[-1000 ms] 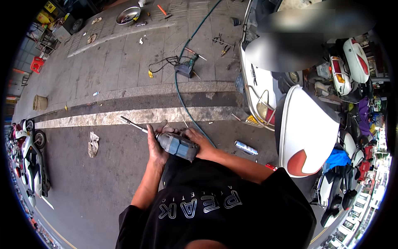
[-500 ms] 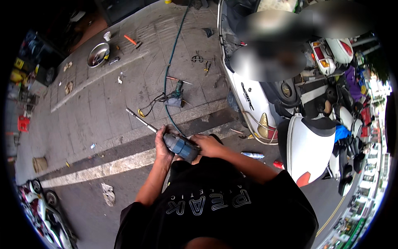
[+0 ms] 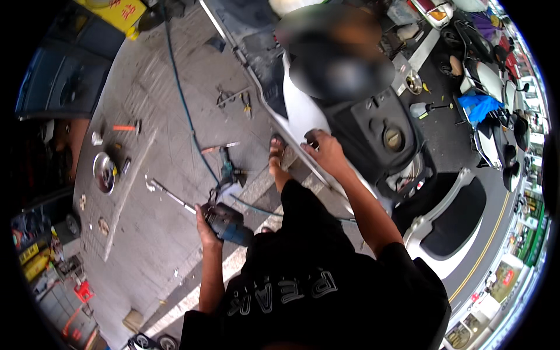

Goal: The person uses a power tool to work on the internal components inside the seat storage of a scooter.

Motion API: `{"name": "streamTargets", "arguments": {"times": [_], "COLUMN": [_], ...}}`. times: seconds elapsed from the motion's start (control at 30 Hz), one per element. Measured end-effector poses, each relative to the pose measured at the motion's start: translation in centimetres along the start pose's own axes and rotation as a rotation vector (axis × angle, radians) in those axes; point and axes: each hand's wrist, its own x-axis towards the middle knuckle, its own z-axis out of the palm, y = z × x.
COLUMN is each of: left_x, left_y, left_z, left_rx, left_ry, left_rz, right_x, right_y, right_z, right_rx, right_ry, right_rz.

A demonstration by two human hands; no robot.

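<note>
My left hand is wrapped round a blue-and-grey impact wrench, whose long silver extension bar points to the far left. To the right, my right hand is over the edge of a white scooter with its fingers curled. Something small and dark shows at those fingertips, too unclear to name. Beside this hand lies the scooter's black open body section, with a round cap in it.
A green corded power tool and a green hose lie on the paving. Pliers, an orange-handled hammer and a metal bowl lie farther off. A scooter seat is at right. Parked scooters line the road.
My right hand has left the impact wrench and reached right to the scooter. My left hand keeps the wrench. The view has turned and shifted toward the scooter.
</note>
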Motion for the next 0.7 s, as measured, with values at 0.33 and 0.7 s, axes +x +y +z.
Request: {"name": "streamTargets", "arguments": {"times": [0.33, 0.7], "left_x": [8.9, 21.0], "left_y": [12.4, 16.8], "left_z": [11.4, 12.3], "left_rx": [0.323, 0.754], "left_ry": [-0.121, -0.128], "left_rz": [0.094, -0.157], "right_x": [23.3, 21.9], "right_y": [15.4, 11.4], "right_z": [-10.9, -3.5], "right_rx": [-0.829, -0.387], "right_ry": [-0.091, -0.026], "right_rz": [0.536, 0.439]}}
